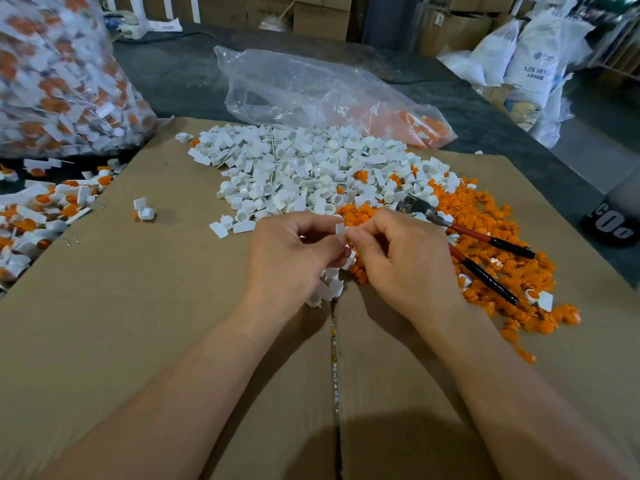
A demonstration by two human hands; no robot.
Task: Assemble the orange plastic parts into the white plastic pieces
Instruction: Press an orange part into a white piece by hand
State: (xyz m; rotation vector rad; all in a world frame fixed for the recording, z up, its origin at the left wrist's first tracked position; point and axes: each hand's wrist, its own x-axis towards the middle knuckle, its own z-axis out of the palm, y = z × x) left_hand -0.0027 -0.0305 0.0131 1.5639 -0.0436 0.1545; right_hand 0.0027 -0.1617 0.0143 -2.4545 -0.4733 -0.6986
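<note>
My left hand (294,252) and my right hand (398,252) meet above the cardboard sheet (138,323), fingers curled. Between their fingertips they pinch a small white plastic piece (340,229). Whether an orange part sits in it is hidden by my fingers. A few more white pieces (327,285) lie under my left palm. A heap of white pieces (304,171) lies just beyond my hands. A spread of orange parts (502,271) lies to the right of it.
Pliers (467,244) with red and black handles rest on the orange parts. A clear bag (311,91) lies behind the heaps. A big bag of joined pieces (59,74) stands far left, with loose joined pieces (38,213) below it.
</note>
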